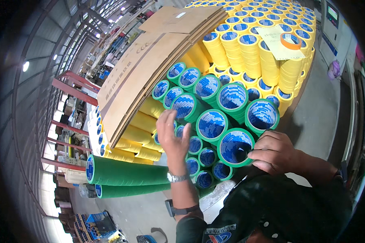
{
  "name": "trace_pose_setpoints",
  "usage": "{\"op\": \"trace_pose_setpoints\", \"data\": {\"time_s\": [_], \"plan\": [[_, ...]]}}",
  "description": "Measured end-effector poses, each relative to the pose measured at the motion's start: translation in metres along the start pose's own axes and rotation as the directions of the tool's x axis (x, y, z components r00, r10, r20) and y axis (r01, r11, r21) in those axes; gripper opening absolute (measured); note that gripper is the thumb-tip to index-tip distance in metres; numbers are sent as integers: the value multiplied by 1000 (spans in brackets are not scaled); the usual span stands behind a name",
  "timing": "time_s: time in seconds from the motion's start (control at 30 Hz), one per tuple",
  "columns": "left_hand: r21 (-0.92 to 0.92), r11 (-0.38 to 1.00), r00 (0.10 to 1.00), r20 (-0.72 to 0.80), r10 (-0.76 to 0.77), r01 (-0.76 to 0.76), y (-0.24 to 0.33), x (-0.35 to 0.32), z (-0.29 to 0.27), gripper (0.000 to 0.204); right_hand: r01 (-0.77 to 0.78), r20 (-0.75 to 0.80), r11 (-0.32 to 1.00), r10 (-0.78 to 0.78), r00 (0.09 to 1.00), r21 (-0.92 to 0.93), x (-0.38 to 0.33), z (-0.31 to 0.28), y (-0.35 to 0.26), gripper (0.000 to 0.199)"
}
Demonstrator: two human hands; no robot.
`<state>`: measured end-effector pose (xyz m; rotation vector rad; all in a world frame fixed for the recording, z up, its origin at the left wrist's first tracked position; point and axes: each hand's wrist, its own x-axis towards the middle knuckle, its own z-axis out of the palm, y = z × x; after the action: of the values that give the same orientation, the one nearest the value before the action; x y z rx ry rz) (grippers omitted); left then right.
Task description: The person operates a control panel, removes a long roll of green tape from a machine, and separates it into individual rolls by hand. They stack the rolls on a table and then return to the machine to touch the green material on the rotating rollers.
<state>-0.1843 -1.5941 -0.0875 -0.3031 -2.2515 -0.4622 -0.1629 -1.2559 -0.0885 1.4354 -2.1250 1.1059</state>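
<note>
In the warehouse, the left hand (171, 135) lay open-palmed against stacked green rolls (209, 101) while the right hand (273, 152) pinched the nearest roll's (235, 147) rim, which could have toppled its neighbours.

You have flattened brown cartons (150, 69) leaning on the rolls, a pale yellow paper sheet (278, 42) atop (upper right), and a small lit screen (332, 13).

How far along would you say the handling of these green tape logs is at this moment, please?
Done: many green logs already lie stacked with their blue cores facing out, beside the yellow rolls.
In hand: the right hand fingers the rim of the nearest log; the left hand reaches flat against the stack, open.
Left: two long green logs lie apart at the left.
</note>
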Motion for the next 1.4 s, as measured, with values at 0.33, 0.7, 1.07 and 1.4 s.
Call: {"op": "trace_pose_setpoints", "data": {"time_s": [0.33,0.7,1.07,1.4], "plan": [[37,995,872,486,66,-97,6,52,-6,26,114,1,991,-114,993,-77,11,-8,-3,32],[-11,994,887,453,-88,105,-3,44,4,23,219,77,975,-216,973,-41,24,-1,0,23],[-616,749,783,-331,-526,243,18,-19,-5,15,192,168,981,-187,968,-16,32,0,0,21],[-681,700,847,-224,-481,217,114,-103,3,58,62,160,998,-61,985,-1,33,3,-5,19]]}}
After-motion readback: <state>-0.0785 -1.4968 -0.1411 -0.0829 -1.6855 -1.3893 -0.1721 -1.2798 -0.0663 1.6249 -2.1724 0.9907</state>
